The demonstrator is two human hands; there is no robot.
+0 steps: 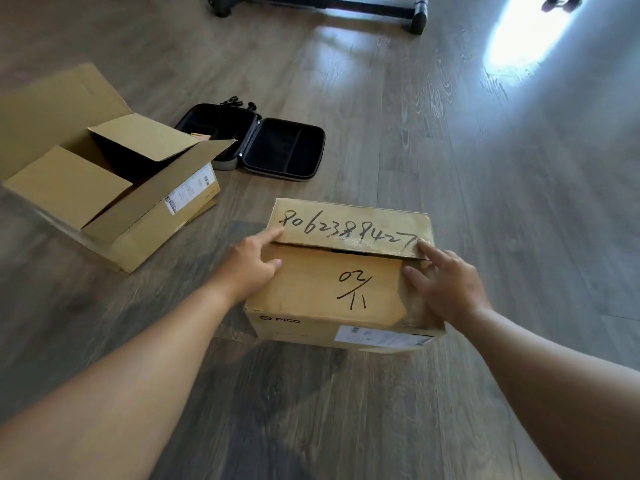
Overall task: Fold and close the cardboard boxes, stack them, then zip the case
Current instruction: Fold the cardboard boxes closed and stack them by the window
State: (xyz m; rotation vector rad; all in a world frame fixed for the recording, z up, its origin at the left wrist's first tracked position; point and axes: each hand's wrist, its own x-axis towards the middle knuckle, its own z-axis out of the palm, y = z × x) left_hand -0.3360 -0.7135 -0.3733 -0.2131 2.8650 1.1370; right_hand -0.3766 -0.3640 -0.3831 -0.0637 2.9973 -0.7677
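A small cardboard box with handwritten numbers sits on the floor in front of me, both top flaps folded down; the far flap lies slightly raised over the near one. My left hand rests on the box's left top edge, index finger touching the far flap's corner. My right hand presses on the right side of the top, index finger on the far flap. A larger cardboard box stands to the left with its flaps open. Behind it a black zip case lies opened flat.
Everything stands on a grey wood-grain floor. A black wheeled stand base crosses the far top of the view. A bright patch of light falls at the top right.
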